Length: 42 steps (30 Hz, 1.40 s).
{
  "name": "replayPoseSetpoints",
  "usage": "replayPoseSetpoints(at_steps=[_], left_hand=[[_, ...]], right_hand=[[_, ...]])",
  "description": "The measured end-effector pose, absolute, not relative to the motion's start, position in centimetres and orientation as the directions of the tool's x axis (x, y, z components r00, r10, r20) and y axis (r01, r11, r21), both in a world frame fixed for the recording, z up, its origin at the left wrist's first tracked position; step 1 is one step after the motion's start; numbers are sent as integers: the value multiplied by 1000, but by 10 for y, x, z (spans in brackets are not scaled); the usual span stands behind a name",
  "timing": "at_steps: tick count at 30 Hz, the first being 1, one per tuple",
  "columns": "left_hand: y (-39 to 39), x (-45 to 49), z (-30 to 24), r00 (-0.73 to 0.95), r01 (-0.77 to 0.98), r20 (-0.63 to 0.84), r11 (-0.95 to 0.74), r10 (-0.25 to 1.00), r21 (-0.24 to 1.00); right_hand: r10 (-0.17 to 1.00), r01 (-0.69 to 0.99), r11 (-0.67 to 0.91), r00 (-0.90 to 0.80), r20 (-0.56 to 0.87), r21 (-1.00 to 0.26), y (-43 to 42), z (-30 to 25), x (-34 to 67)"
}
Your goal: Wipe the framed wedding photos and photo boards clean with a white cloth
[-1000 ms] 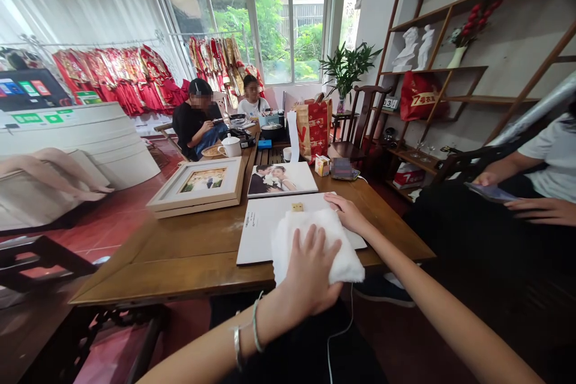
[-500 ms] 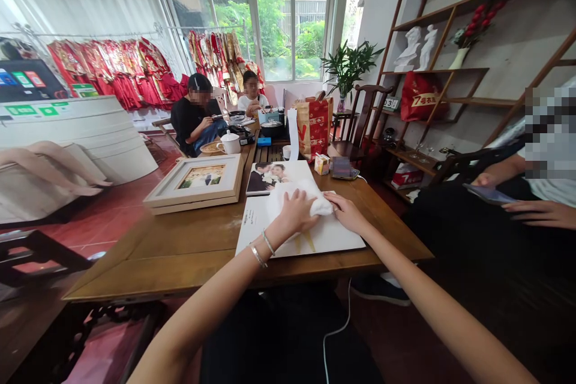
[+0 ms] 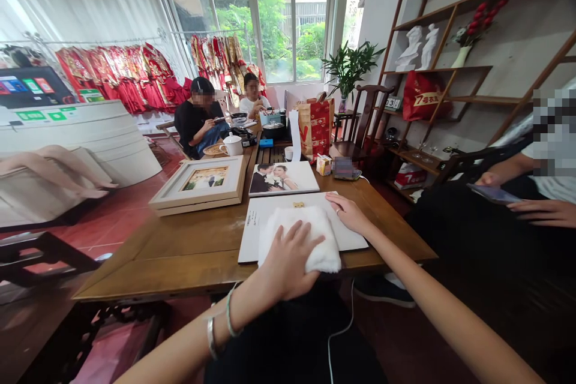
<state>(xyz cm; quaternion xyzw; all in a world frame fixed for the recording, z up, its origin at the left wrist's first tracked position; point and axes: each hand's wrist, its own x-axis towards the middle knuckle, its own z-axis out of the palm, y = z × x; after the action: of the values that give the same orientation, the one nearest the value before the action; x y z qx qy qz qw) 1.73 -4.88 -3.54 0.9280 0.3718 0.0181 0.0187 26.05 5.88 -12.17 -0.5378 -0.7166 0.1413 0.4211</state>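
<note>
A thick white board [image 3: 251,247], perhaps an album, lies flat on the table with small dark print on its left side and a small gold mark near its middle. A fluffy white cloth [image 3: 330,257] covers part of it and hangs slightly past its near edge. My left hand [image 3: 288,261] lies on the cloth, fingers spread and stretched out, pressing from above. Along the board's upper right part rests my right hand [image 3: 348,213], fingers extended and touching its surface, apart from the cloth. Just beyond the board is a photo panel of a couple [image 3: 283,179].
A framed picture [image 3: 198,186] stands left on the wooden table [image 3: 157,258]. Farther back are a white teapot [image 3: 233,144], a small box [image 3: 323,164], a phone [image 3: 346,169] and a paper bag [image 3: 315,126]. Two people sit beyond; another at right holds a phone [image 3: 492,193].
My left hand has drawn the cloth toward me, from the board's far part to its near edge. The gold mark and the photo panel are now uncovered. My right hand stays nearly in place.
</note>
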Motion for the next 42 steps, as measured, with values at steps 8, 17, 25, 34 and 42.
replayPoseSetpoints(at_steps=[8, 17, 25, 34, 42], left_hand=[[41, 33, -39, 691, 722, 54, -692, 721, 18], [54, 30, -37, 670, 738, 80, -674, 738, 39], [-27, 2, -48, 620, 776, 82, -625, 780, 81], [-26, -4, -39, 635, 764, 41, -635, 771, 110], [58, 3, -49, 603, 793, 114, -609, 789, 20]], right_hand=[[889, 653, 382, -66, 453, -654, 57, -121, 261], [889, 655, 379, -62, 453, -653, 57, -121, 260], [895, 627, 369, -41, 444, -686, 59, -122, 259], [899, 651, 364, -59, 434, -666, 57, -120, 259], [900, 654, 365, -64, 432, -663, 56, -119, 259]])
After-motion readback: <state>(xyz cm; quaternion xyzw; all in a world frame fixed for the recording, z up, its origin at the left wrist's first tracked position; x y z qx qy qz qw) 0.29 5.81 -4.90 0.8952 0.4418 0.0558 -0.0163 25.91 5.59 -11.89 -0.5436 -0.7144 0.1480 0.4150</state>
